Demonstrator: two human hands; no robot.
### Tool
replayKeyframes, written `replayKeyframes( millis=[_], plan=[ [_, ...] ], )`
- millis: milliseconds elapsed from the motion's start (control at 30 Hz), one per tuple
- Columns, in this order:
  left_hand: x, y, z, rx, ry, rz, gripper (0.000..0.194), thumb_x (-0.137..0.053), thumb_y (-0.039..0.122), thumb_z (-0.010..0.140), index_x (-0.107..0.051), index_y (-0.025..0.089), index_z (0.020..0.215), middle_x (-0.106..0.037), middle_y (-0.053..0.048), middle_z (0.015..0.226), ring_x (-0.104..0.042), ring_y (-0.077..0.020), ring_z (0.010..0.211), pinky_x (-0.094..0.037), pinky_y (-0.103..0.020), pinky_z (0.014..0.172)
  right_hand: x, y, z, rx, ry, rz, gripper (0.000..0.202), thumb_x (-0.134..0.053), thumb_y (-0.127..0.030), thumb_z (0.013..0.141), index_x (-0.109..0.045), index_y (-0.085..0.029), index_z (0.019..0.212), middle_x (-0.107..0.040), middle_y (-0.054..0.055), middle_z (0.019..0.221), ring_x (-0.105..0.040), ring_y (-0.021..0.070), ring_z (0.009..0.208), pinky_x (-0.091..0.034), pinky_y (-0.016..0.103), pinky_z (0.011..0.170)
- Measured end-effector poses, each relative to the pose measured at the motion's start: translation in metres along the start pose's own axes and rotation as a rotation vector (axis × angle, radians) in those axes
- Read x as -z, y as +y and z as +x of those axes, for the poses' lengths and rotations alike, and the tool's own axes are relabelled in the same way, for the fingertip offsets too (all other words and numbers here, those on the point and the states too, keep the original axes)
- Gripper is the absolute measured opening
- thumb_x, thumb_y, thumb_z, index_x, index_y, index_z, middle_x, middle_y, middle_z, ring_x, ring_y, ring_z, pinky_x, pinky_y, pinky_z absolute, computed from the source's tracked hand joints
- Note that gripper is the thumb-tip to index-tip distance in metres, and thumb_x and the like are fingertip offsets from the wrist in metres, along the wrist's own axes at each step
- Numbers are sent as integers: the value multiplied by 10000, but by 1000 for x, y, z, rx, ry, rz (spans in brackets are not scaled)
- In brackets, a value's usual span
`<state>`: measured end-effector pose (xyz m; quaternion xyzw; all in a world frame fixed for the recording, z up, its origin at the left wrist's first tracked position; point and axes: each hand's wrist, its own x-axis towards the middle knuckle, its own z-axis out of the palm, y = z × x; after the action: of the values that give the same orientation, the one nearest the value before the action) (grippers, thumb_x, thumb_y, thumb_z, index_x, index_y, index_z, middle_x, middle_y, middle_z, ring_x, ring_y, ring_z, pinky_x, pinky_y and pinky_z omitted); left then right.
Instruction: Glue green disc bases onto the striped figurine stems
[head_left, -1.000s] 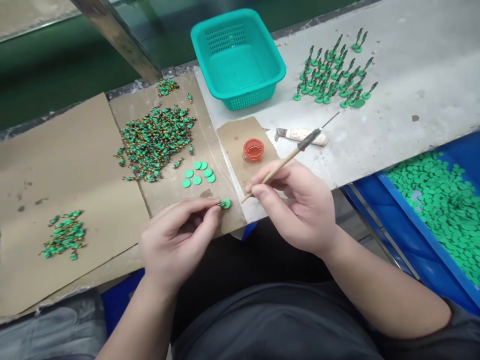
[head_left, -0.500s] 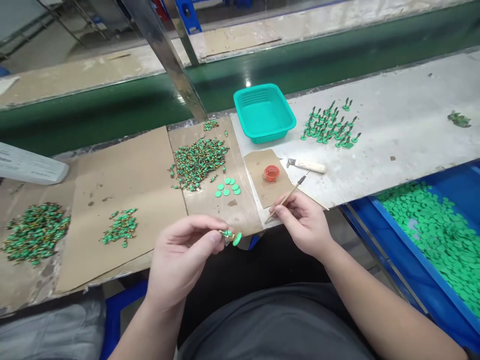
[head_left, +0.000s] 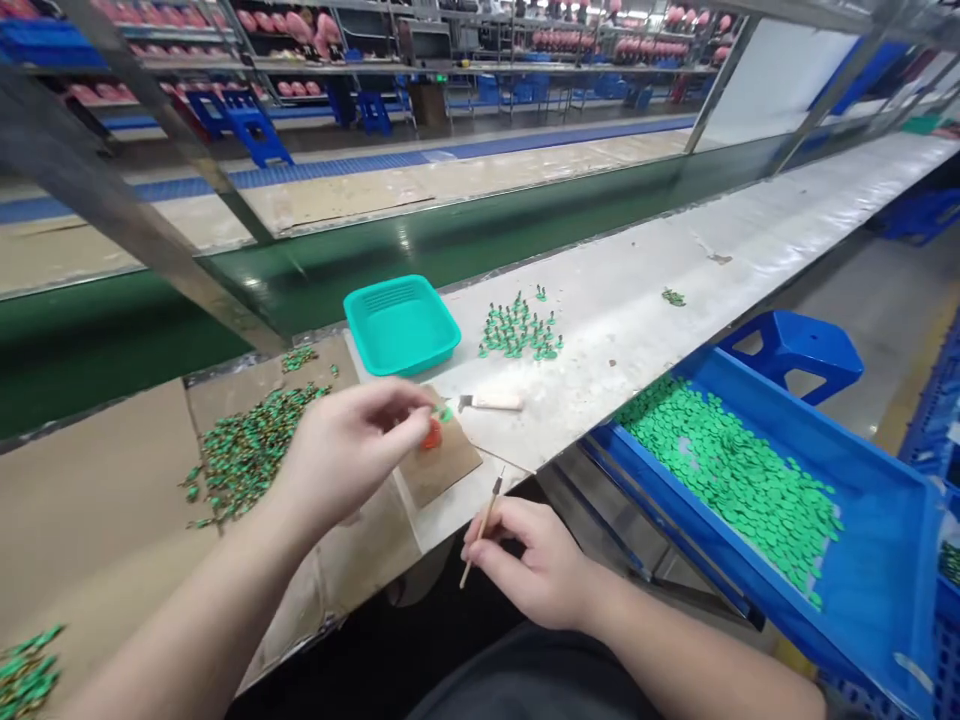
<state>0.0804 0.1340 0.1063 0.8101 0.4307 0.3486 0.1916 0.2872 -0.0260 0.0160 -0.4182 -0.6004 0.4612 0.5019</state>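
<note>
Green piece (head_left: 445, 412) juts from the left hand (head_left: 352, 440), pinched at its fingertips; right hand (head_left: 532, 568) pinches a thin-tipped tool (head_left: 487, 515).

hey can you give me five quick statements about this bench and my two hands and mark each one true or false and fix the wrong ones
1. The right hand holds a thin stick-like tool, and the left hand pinches a small green piece. True.
2. Many green discs lie in the blue tray. True.
3. The left hand is inside the blue tray. False: it is away from the tray, and in this view its fingertips overlap the red cup.
4. A teal basket stands on the bench. True.
5. The teal basket is to the right of the blue tray. False: it is to the left.
</note>
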Motion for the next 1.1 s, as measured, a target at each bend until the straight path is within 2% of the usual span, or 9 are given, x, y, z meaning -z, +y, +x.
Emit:
replayKeyframes(
  millis=[133,267,367,467,600,733,833,967,1100],
  plan=[
    [-60,-6,84,-86,-277,214,285,-838,477,1109,-814,192,1109,-848,-67,1148,-814,-239,1112,-715,-475,1058,20,-9,-8,-27,39,-17,86,-754,-269,1085,-776,-237,1009,-851,49,955,-796,201,855,-662,321,842],
    [-102,-7,125,-96,-354,360,311,-821,479,1121,-800,203,1263,-814,-103,1353,-788,-279,1258,-698,-534,1147,37,-15,-12,-43,100,-14,103,-748,-295,1103,-777,-235,1025,-850,57,967,-788,202,850,-647,326,819],
    [-105,-4,131,-82,-356,383,320,-824,485,1118,-797,199,1260,-815,-99,1334,-791,-275,1232,-701,-528,1131,44,-16,-18,-78,136,20,122,-761,-321,1113,-781,-230,1034,-845,60,960,-796,206,859,-653,327,812],
    [-82,0,120,-50,-299,319,271,-819,459,1113,-812,197,1181,-825,-81,1226,-784,-267,1184,-676,-522,1126,47,-12,-21,-126,158,92,201,-763,-405,1134,-776,-225,1045,-851,65,968,-817,203,859,-690,331,819],
    [-32,10,66,37,-166,109,170,-779,375,1030,-893,266,1095,-823,-62,981,-766,-264,989,-614,-404,945,46,-4,-16,-178,196,183,356,-755,-572,1147,-755,-224,1073,-875,84,1008,-853,204,873,-746,343,844],
    [5,36,-40,205,-219,-167,252,-788,485,984,-886,280,874,-847,-58,859,-771,-244,795,-550,-332,699,33,-14,-8,-186,165,203,370,-823,-582,1112,-779,-221,1044,-879,78,954,-865,203,837,-765,326,825],
    [6,63,-124,360,-364,-363,247,-771,465,1009,-929,294,926,-823,-35,783,-735,-204,717,-520,-303,663,8,-31,-12,-168,88,214,263,-835,-476,1129,-806,-234,1029,-879,59,946,-872,174,839,-745,248,816],
    [-7,73,-189,620,-266,-559,380,-823,564,934,-824,232,748,-701,-37,758,-595,-164,716,-446,-312,683,-23,-31,-21,-57,-9,79,83,-792,-350,1158,-811,-284,1204,-891,43,954,-901,189,821,-741,220,759],
    [-5,75,-217,829,-192,-785,692,-772,890,863,-793,207,753,-708,-76,735,-573,-184,695,-437,-346,660,-46,-21,-14,286,-45,-208,634,-683,-209,1154,-515,-394,1737,-924,38,1093,-937,246,960,-788,328,835]
  ],
)
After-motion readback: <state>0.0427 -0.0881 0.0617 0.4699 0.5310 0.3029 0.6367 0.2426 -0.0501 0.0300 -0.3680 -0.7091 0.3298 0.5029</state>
